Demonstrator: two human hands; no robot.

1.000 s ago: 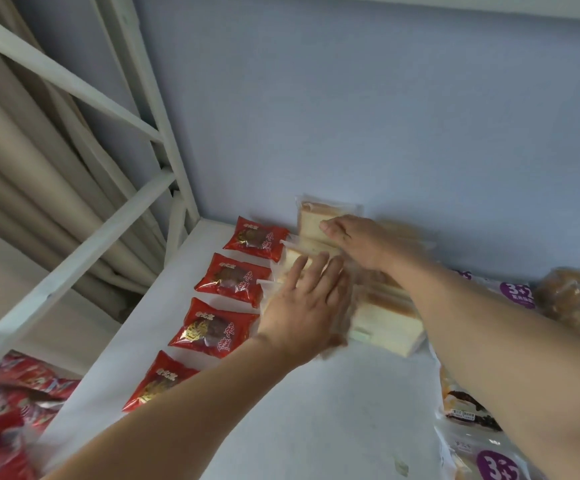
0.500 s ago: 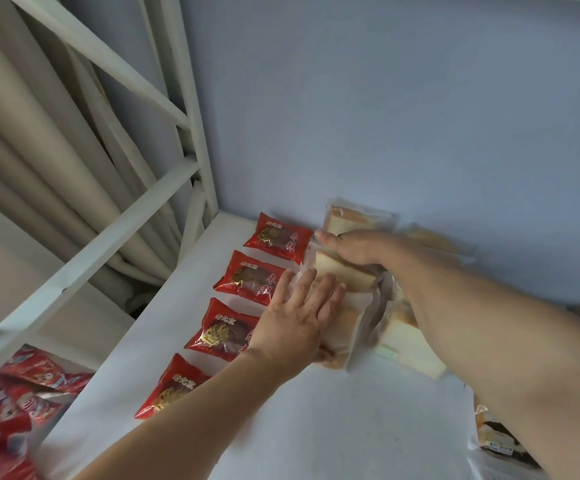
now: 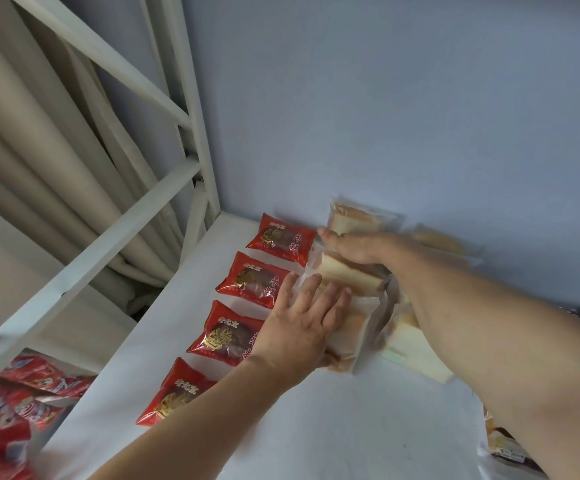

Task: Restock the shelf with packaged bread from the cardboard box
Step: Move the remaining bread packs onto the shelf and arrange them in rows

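A: Report the left third of the frame.
B: Red snack packs (image 3: 8, 403) lie heaped at lower left, below the white shelf (image 3: 316, 427). The shelf frame (image 3: 108, 230) crosses upper left.

A: Centre?
B: Four red packets (image 3: 236, 334) lie in a column on the shelf. Just to their right, the left hand (image 3: 302, 327) presses flat, fingers straight, on a clear-wrapped bread pack (image 3: 351, 337).

A: Right of that?
B: The right hand (image 3: 358, 245) rests palm-down on a second bread pack (image 3: 344, 273), fingers hidden; grip cannot be determined. A third bread pack (image 3: 358, 216) leans on the blue wall (image 3: 385, 98) just behind it. More wrapped bread (image 3: 416, 355) lies under the right forearm.
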